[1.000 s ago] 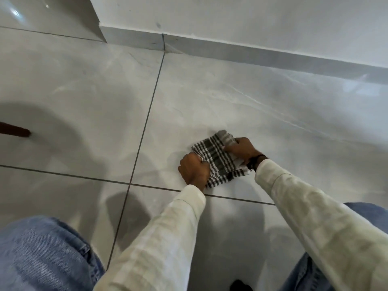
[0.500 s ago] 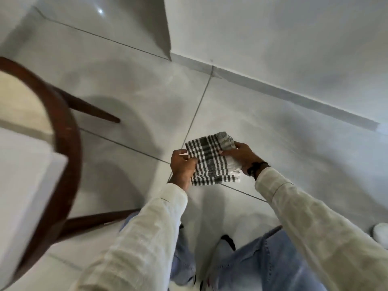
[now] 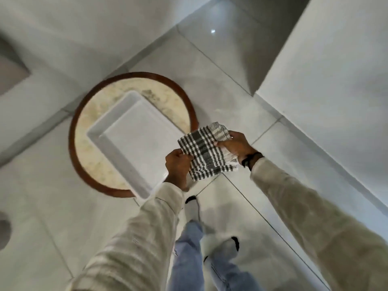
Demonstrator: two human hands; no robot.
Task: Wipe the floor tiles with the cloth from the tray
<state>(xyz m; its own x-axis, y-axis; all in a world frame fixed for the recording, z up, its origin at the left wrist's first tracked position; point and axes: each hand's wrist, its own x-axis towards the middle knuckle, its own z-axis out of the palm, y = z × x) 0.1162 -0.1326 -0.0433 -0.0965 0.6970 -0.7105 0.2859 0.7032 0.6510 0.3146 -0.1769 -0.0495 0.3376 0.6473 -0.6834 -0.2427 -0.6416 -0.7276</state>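
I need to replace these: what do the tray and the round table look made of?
Tray: likely plastic, smooth matte white, with rounded moulded corners. Table: a dark, polished rim that looks like wood, around a cream mottled top, possibly marble or stone; motion blur leaves it uncertain.

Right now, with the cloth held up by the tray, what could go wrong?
1. The white tray sticks out past the round table's rim near the left hand; a knock might tip it off.
2. The checked cloth is pinched only at its edges by both hands, right hand included, so it could unfold or slip.
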